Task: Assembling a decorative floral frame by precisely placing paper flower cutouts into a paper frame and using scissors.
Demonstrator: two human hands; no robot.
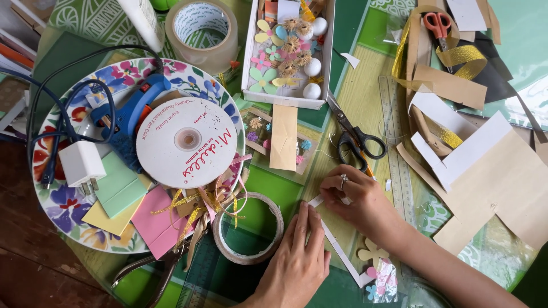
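Note:
My left hand (298,258) lies flat with its fingers pressing down on a white paper strip frame (341,252) over a tan card on the green mat. My right hand (359,199), a ring on one finger, pinches the strip's upper end just above the left fingertips. Black-handled scissors (351,132) lie just beyond my right hand. A roll of clear tape (249,228) sits to the left of my left hand.
A flowered plate (57,211) holds a blue glue gun (130,114), a white ribbon spool (185,142), a charger and coloured cards. A white box (285,98) of paper flowers, a steel ruler (394,142), orange scissors (437,25), brown card pieces (502,182) and pliers (162,268) surround the hands.

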